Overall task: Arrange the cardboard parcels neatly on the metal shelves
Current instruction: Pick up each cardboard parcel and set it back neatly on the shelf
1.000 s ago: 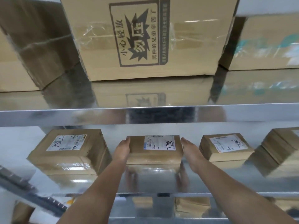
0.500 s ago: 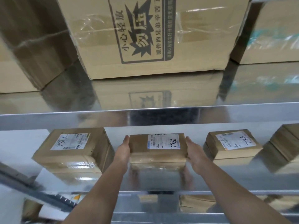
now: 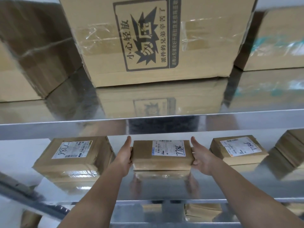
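Observation:
A small flat cardboard parcel (image 3: pixel 143 155) with a white label marked 7786 lies on the middle metal shelf (image 3: pixel 164 188). My left hand (image 3: pixel 124 155) presses flat against its left side with straight fingers. My right hand (image 3: pixel 199 157) presses the right side the same way. The parcel sits between a thicker labelled parcel (image 3: pixel 74 155) on its left and a thin labelled parcel (image 3: pixel 238 150) on its right, with a gap on each side.
Another parcel (image 3: pixel 291 150) sits at the far right of this shelf. On the upper shelf (image 3: pixel 65 129) stands a large printed taped box (image 3: pixel 148 38), with further boxes to its left (image 3: pixel 32 55) and right (image 3: pixel 276 43). More parcels (image 3: pixel 202 211) lie on the shelf below.
Both hands stay pressed on the middle parcel's sides. The parcel has hardly shifted against its neighbours; the view has moved a little.

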